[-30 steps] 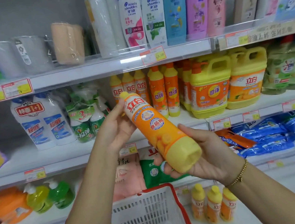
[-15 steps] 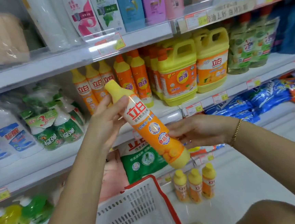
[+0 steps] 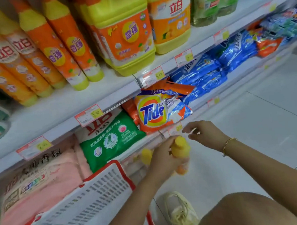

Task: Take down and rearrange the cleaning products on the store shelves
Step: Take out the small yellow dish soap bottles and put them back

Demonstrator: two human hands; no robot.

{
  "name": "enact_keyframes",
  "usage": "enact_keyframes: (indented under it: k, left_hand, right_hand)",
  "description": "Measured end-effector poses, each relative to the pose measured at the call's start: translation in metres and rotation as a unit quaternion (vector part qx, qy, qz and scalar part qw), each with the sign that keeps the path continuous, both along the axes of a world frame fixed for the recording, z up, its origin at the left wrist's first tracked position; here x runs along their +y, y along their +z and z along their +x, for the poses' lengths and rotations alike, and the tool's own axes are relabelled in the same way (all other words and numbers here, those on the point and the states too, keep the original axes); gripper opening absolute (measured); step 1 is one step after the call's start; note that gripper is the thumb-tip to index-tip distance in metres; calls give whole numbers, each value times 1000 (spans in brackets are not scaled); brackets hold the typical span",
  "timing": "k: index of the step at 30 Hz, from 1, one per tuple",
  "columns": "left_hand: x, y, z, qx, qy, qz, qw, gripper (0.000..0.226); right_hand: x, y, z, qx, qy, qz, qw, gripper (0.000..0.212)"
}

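Orange plastic detergent bottle with yellow cap (image 3: 180, 151) gripped by curled fingers of left hand (image 3: 163, 158); right hand (image 3: 206, 134) just beside, fingers relaxed, empty.

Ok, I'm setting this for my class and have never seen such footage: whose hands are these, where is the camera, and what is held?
No machine here: a person's bare hands, filmed by one camera worn on the head, looking forward and down. The left hand grips an orange plastic bottle with a yellow cap. The right hand, wearing a gold bracelet, hovers beside it, holding nothing. Just above lie an orange Tide powder bag and a green powder bag. A white plastic basket with a red rim sits at lower left.
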State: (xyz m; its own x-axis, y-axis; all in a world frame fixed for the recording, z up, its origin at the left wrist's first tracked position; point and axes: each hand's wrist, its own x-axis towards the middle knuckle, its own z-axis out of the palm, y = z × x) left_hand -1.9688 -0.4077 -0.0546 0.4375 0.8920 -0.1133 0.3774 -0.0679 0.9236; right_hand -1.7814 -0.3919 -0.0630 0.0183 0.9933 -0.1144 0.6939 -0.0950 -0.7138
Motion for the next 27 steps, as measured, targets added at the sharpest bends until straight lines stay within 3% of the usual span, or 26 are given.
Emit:
enact_keyframes:
  k: [6, 12, 20, 27]
  left_hand:
    - [-8, -72, 11, 52, 6, -47, 998, 45]
    - [-11, -94, 13, 79, 15, -59, 995, 45]
    - [-8, -84, 9, 83, 16, -99, 991, 35]
    - [-5, -58, -6, 109, 24, -47, 993, 38]
  right_hand:
    - [16, -38, -2, -103, 111, 10, 988, 33]
    - [15, -41, 1, -115, 134, 29, 984, 36]
    - [9, -31, -7, -138, 132, -14, 982, 41]
    - [14, -3, -19, -176, 134, -20, 975, 36]
